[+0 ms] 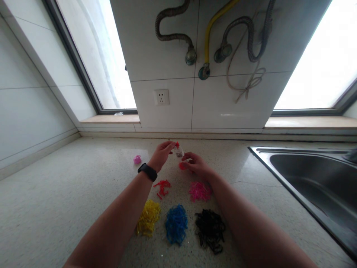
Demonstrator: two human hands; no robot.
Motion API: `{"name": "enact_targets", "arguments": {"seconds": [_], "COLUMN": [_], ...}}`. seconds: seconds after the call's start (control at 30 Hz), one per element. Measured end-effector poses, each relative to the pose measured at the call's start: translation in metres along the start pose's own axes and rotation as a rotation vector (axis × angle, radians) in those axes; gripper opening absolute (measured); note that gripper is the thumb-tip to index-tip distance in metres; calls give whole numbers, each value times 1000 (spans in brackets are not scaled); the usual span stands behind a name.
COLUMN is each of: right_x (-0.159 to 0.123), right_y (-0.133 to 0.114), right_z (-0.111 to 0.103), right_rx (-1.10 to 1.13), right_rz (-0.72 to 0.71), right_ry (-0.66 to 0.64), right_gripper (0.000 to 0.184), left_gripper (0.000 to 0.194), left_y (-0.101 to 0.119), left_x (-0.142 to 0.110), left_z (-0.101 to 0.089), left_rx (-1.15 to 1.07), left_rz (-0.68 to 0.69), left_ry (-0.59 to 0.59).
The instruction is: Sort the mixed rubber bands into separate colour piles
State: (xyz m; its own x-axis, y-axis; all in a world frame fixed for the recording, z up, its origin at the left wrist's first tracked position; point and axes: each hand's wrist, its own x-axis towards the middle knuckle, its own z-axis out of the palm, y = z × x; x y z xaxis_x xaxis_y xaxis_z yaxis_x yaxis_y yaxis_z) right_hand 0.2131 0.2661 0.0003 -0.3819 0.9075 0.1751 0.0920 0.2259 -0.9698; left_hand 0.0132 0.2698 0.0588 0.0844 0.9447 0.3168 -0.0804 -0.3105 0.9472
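Near the back of the counter, my left hand (161,155), with a black watch on its wrist, is closed at the upper end of a small clear container (179,151). Something red shows at that end. My right hand (196,164) has its fingers curled beside the container's lower end, with a small red rounded piece (182,166) at the fingertips. Whether the right fingers also touch the container is unclear. Closer to me lie a loose pile of short red strips (163,188) and a pink pile (200,191) of similar strips.
Yellow (149,219), blue (176,224) and black (210,230) piles of thin bands lie nearest me. A small pink object (137,159) sits left of my hand. To the right is a steel sink (262,156). Behind stands a tiled wall with a socket (161,97) and pipes.
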Motion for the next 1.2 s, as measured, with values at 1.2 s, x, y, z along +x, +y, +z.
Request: {"name": "enact_targets", "arguments": {"seconds": [1.2], "right_x": [0], "right_y": [-2], "right_z": [0], "right_rx": [44], "right_rz": [-8], "right_ry": [-1], "right_gripper": [41], "left_gripper": [20], "left_y": [22], "left_x": [-4], "left_z": [0], "left_rx": [30], "left_rz": [-20], "left_ry": [48]}}
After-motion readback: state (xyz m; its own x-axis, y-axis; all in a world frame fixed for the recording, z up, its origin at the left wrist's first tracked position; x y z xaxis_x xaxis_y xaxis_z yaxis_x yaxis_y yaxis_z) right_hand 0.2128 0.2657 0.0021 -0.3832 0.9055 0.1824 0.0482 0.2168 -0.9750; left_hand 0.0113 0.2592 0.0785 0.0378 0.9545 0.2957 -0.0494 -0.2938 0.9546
